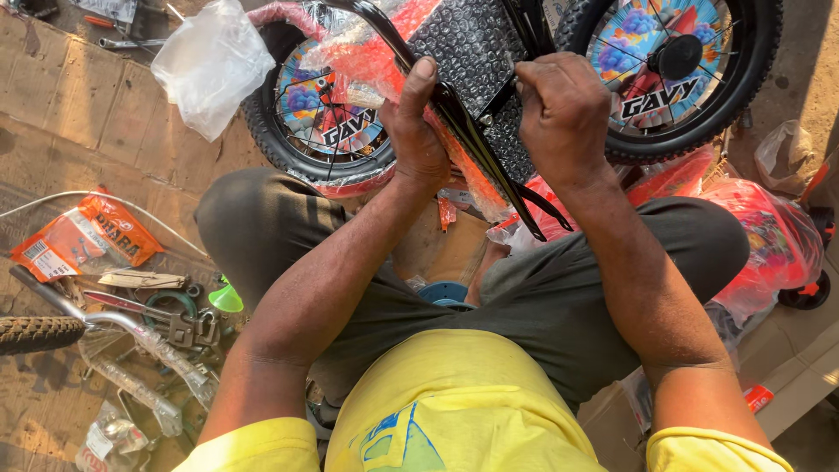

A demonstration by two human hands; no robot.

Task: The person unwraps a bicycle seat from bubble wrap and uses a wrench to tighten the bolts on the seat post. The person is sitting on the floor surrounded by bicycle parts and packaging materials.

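Left hand point(418, 140) and right hand point(564, 118) both clamped on black bicycle frame point(476, 144) (bubble-wrapped); wheels point(328, 122) at 11 and 1 o'clock.

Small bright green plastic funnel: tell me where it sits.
Head view, left side: the green funnel lies on the ground beside the person's left knee, next to metal tools.

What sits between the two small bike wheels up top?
In the head view, the black frame tube and bubble-wrapped part lie between the left wheel and right wheel, gripped by the left hand and right hand.
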